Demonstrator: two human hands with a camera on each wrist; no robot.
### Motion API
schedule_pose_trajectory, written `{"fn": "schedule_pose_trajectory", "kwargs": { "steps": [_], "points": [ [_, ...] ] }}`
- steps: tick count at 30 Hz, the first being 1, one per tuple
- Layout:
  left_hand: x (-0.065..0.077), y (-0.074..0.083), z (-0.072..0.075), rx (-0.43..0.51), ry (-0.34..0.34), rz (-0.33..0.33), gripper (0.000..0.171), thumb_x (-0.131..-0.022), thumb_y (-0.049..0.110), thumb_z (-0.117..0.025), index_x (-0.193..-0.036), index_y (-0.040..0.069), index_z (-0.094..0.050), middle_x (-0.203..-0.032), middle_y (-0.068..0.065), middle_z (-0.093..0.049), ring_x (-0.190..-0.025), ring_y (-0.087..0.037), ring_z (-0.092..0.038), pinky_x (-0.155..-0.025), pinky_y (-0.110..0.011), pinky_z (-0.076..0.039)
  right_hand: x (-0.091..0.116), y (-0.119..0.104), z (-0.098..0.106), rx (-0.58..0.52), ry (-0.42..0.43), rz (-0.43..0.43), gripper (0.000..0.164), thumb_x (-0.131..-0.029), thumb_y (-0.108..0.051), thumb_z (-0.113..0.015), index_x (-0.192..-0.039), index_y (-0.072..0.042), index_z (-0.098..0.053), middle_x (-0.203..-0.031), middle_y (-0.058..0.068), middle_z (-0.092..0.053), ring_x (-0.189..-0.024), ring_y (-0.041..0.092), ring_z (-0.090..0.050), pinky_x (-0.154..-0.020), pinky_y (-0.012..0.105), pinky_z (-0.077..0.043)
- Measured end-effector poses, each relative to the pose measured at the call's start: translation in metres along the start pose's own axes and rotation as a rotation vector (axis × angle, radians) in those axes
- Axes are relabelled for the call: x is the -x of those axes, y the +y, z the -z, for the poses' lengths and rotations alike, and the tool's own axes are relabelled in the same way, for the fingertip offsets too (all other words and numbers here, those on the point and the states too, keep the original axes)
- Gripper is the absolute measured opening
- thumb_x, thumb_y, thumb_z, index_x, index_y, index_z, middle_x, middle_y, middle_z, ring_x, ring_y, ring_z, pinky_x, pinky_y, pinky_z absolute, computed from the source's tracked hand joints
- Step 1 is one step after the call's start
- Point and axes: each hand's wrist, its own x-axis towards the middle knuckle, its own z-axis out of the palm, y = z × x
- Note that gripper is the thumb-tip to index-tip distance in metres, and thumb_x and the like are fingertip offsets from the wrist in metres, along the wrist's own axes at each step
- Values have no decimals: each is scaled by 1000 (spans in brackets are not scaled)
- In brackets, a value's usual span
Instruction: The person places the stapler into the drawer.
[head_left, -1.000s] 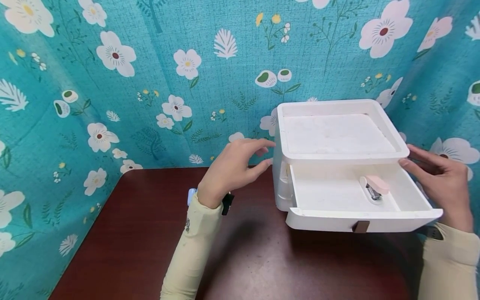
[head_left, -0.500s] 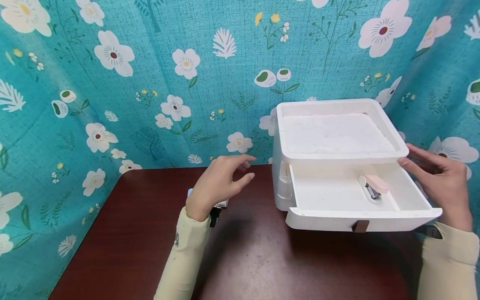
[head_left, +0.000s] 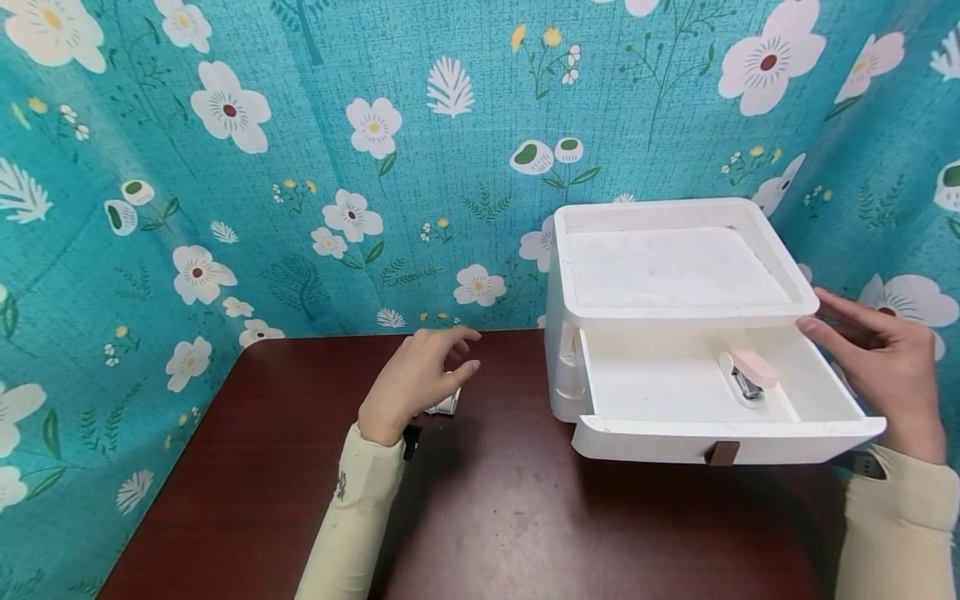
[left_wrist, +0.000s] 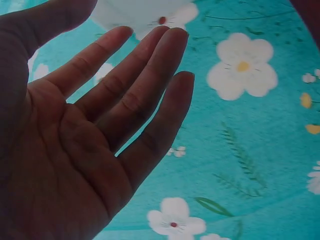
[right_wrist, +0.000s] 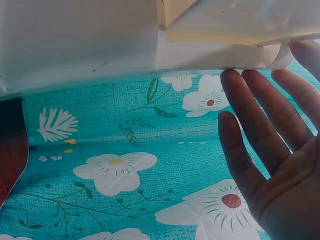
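Observation:
My left hand [head_left: 415, 375] hovers over the dark table with loosely bent fingers and holds nothing. The left wrist view shows its palm [left_wrist: 75, 155] bare. Just under it, a small whitish object [head_left: 447, 404] lies mostly hidden, its kind unclear. My right hand [head_left: 888, 358] touches the right side of a white drawer box [head_left: 682, 314], thumb at the front corner below the top rim. In the right wrist view its straight fingers [right_wrist: 255, 120] rest against the box's side. The drawer [head_left: 637, 440] is pulled out, and a pink and white stapler [head_left: 750, 375] lies inside it.
A brown tab [head_left: 722, 453] sits on the drawer front, which juts out over the table [head_left: 510, 517]. The box top is a shallow tray [head_left: 675, 267] with a raised rim. Behind hangs a teal flowered curtain [head_left: 420, 200], close to the box and table edge.
My left hand has moved away from the box's left side, leftward and slightly down, over the small whitish object. The right hand, drawer and stapler have stayed put.

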Motion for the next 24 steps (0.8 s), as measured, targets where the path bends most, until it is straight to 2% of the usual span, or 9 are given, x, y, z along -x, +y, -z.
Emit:
{"fn": "schedule_pose_trajectory", "kwargs": {
  "steps": [6,13,18,24],
  "points": [
    [1,-19,-12,-4,-29,73,37,-90,31,-68,-125,21,-62,-104,2,-73,-91,-13,-70,-78,-34,-56,0,1,-1,2,-8,-1,50,-87,-27,-71,-135,-30,-57,-132,-22,-59,-85,-22,-55,-61,1,-44],
    [-5,-38,-25,12,-54,99,37,-89,28,-69,-125,19,-62,-105,-1,-72,-94,-20,-70,-78,-36,-56,0,2,-2,-2,13,3,49,-86,-26,-72,-133,-30,-59,-132,-21,-59,-85,-22,-56,-62,2,-45],
    [-7,-50,-33,-6,-83,123,39,-88,27,-70,-125,18,-63,-103,-2,-72,-91,-17,-69,-76,-34,-55,-2,2,-2,6,18,23,48,-86,-25,-72,-132,-30,-59,-131,-22,-60,-84,-22,-56,-63,2,-45],
    [-8,-60,-43,-12,-95,180,41,-85,25,-73,-124,17,-63,-107,-7,-72,-95,-20,-68,-81,-38,-55,-1,2,-1,-10,14,40,48,-86,-22,-72,-132,-28,-60,-132,-19,-60,-84,-23,-57,-63,3,-46]
  ]
}}
